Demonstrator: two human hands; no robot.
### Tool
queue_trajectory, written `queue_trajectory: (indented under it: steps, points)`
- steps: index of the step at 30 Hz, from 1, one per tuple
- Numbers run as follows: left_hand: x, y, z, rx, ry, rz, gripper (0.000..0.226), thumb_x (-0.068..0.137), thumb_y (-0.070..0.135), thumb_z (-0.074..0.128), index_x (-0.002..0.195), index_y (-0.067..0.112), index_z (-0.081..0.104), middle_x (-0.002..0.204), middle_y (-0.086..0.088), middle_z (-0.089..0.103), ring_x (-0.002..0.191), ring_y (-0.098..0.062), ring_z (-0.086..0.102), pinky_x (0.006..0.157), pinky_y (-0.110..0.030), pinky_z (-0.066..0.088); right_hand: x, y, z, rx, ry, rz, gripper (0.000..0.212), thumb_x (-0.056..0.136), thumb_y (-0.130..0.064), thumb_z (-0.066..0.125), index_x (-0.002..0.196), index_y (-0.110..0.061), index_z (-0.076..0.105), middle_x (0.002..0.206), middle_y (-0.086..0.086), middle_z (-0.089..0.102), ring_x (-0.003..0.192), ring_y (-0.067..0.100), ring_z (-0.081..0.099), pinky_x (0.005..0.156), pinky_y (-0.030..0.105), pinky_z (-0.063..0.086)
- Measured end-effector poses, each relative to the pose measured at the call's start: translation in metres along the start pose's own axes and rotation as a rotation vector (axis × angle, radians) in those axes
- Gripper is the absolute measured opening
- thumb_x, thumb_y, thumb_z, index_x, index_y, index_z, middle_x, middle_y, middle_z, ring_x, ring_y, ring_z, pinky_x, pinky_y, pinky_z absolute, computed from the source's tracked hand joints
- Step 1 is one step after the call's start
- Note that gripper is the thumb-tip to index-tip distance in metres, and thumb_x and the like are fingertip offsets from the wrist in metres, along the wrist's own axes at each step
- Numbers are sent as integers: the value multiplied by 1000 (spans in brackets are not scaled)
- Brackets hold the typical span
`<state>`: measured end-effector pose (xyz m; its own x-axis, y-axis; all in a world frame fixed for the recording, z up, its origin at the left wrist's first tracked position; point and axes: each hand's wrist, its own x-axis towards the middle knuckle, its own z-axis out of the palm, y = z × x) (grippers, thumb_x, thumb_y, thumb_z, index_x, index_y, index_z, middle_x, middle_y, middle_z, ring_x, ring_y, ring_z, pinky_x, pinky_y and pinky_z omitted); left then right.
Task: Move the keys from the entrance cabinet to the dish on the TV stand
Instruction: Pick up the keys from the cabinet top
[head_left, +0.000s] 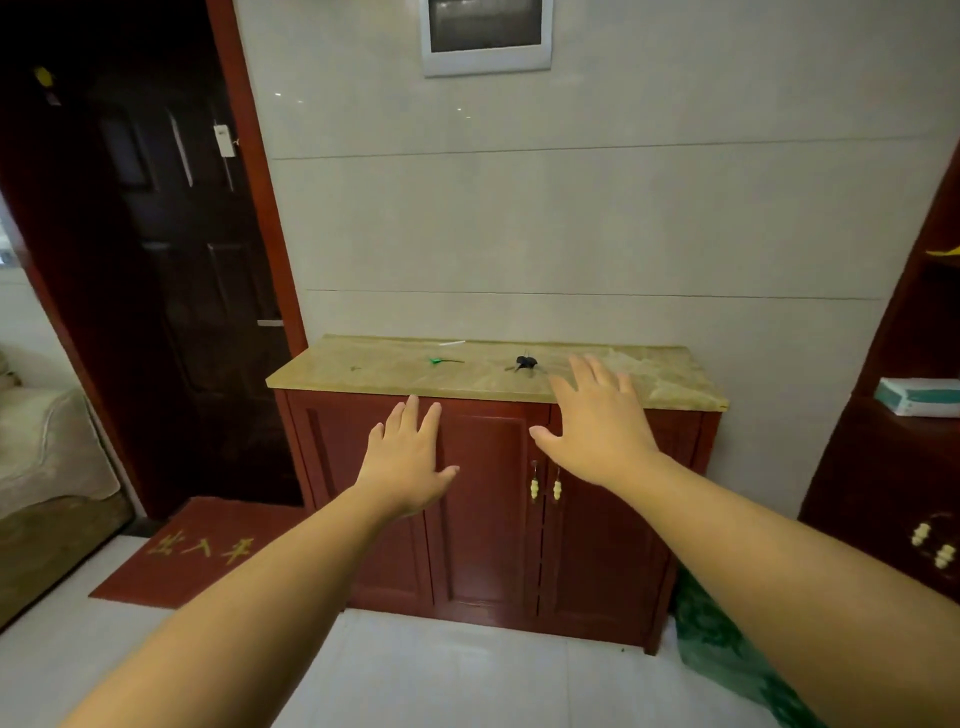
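Head view: a red-brown entrance cabinet (493, 499) stands against a pale tiled wall (571, 208), topped by a beige marbled counter (363, 371). The keys (524, 363), a small dark bunch, lie on the counter a little right of its middle, toward the back edge. At about 9 o'clock from the keys, well apart, lies a small green item (439, 360), and at about 10 o'clock, near the wall, a thin white strip (452, 343).

Both arms reach forward, palms down. The right hand (597, 421) hovers over the counter's front edge, at about 4 o'clock from the keys and near them but not touching; its fingers (584, 371) are spread and hold nothing. The left hand (408, 457) is lower, in front of the cabinet's left door at about 7 o'clock from the keys, well apart from them; its fingers (413, 415) are loosely spread and empty.

Two pale door pulls (545, 488) hang at the seam of the cabinet's middle doors, between the two wrists. At 9 o'clock of the frame is a dark door (171, 260) in a red frame, with a red doormat (192, 551) bearing gold characters on the floor before it. At 3 o'clock a dark wooden shelf unit (893, 447) carries a white and teal box (919, 396). A white-framed panel (485, 36) hangs on the wall at 12 o'clock.
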<state>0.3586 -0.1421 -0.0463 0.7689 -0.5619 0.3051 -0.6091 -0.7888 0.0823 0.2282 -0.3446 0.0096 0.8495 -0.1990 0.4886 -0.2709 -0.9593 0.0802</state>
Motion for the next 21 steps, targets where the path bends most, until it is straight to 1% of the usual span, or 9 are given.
queue_trajectory:
  steps: [2, 4, 8, 10, 13, 16, 18, 21]
  points:
    - [27, -23, 13, -19, -4, -1, 91, 85, 59, 54, 154, 17, 10, 164, -18, 7, 150, -35, 7, 118, -54, 18, 26, -7, 18, 4, 17, 29, 66, 82, -60, 54, 134, -19, 49, 147, 14, 45, 140, 33, 33, 112, 54, 29]
    - [49, -42, 29, -13, -13, 12, 91, 85, 59, 54, 154, 17, 10, 164, -18, 7, 150, -35, 7, 118, -54, 19, 43, -10, 38, 22, 20, 67, 68, 81, -60, 55, 135, -20, 47, 147, 13, 45, 140, 33, 33, 112, 53, 29]
    - [84, -61, 57, -11, -78, 30, 93, 86, 59, 53, 154, 17, 7, 165, -18, 3, 151, -35, 4, 119, -53, 18, 73, -9, 78, 29, -49, 92, 77, 83, -61, 54, 145, -20, 35, 157, 14, 32, 146, 33, 21, 115, 54, 24]
    - [107, -62, 68, -2, -83, 64, 93, 86, 60, 52, 154, 17, 6, 164, -19, 2, 151, -35, 3, 119, -53, 17, 91, -4, 94, 31, -57, 109, 75, 83, -61, 53, 144, -21, 38, 158, 13, 31, 148, 32, 19, 116, 54, 22]
    - [147, -61, 83, -5, -53, 102, 92, 85, 61, 51, 154, 17, 8, 164, -19, 5, 150, -35, 4, 118, -54, 17, 122, 6, 116, 67, -33, 132, 68, 83, -61, 54, 138, -21, 45, 154, 13, 38, 146, 32, 25, 115, 53, 24]
    - [187, -58, 102, -9, -51, 113, 92, 84, 63, 49, 153, 18, 9, 164, -19, 7, 150, -34, 6, 118, -54, 18, 155, 19, 141, 83, -27, 127, 64, 81, -60, 55, 132, -21, 51, 152, 12, 41, 143, 32, 29, 113, 52, 28]
    - [217, -55, 117, 2, -57, 120, 92, 83, 63, 49, 153, 19, 8, 164, -19, 7, 150, -35, 5, 118, -54, 17, 180, 31, 160, 95, -10, 114, 64, 80, -60, 56, 131, -21, 53, 150, 13, 42, 142, 32, 32, 112, 53, 30]
    - [265, -51, 130, 29, -69, 133, 92, 85, 63, 50, 153, 19, 8, 164, -18, 5, 151, -35, 5, 118, -53, 16, 222, 56, 185, 101, -6, 97, 64, 81, -58, 55, 132, -21, 51, 154, 15, 38, 143, 33, 30, 112, 53, 30]
